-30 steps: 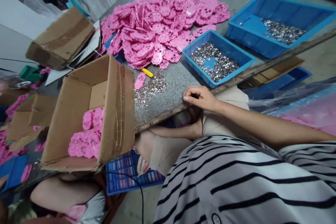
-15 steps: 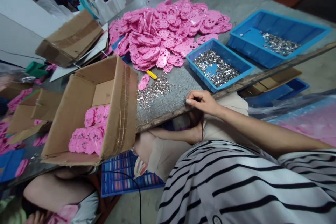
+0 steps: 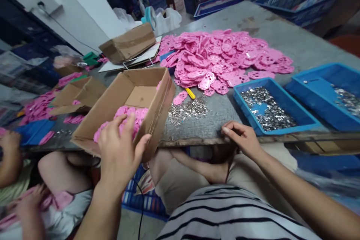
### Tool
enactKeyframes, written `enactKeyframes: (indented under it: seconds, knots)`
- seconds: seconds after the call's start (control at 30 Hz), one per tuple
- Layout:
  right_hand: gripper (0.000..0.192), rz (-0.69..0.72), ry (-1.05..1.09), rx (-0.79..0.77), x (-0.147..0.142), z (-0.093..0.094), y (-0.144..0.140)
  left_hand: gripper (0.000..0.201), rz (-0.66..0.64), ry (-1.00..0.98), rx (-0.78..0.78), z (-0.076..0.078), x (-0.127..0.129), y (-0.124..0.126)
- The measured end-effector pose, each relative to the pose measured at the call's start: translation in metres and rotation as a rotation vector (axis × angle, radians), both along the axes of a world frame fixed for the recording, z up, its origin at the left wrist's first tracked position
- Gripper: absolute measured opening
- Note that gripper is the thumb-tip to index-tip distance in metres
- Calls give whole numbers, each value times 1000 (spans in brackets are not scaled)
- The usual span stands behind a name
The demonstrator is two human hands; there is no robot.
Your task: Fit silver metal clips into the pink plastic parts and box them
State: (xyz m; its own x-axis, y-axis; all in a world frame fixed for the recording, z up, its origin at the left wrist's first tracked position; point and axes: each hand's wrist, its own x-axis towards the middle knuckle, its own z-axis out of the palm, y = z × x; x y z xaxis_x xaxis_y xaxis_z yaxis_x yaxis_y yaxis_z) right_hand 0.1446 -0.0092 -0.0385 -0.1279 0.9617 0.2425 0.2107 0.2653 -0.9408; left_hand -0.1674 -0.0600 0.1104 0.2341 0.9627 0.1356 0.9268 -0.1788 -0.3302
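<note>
My left hand is open, fingers spread, at the near side of an open cardboard box. Pink plastic pieces lie inside that box, partly covered by my fingers. Whether my fingertips touch them I cannot tell. My right hand rests at the table's front edge with curled fingers and the thumb drawn against them; anything between them is hidden. Loose small metal parts are scattered between the box and my right hand. A single pink piece and a yellow-handled tool lie just behind them.
A large heap of pink pieces covers the table's middle. Two blue trays, a smaller one and a larger one, hold metal parts on the right. Another cardboard box lies tilted at the back. A co-worker's hand is at lower left.
My left hand has come into view over the front of the cardboard box. The camera has tilted up and turned left. My right hand remains curled at the table edge.
</note>
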Motion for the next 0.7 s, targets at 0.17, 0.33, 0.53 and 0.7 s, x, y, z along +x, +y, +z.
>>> enactKeyframes:
  seconds: [0.17, 0.33, 0.53, 0.7]
  knots:
    - [21, 182, -200, 178, -39, 13, 28, 51, 125, 154, -65, -12, 10, 6]
    - [16, 432, -693, 377, -98, 24, 61, 54, 98, 108, -245, -18, 1, 25]
    - [24, 388, -980, 352, -132, 30, 111, 52, 109, -70, -217, -3, -20, 40]
    - [28, 505, -1051, 397, -156, 27, 143, 53, 160, -77, -206, 9, -24, 50]
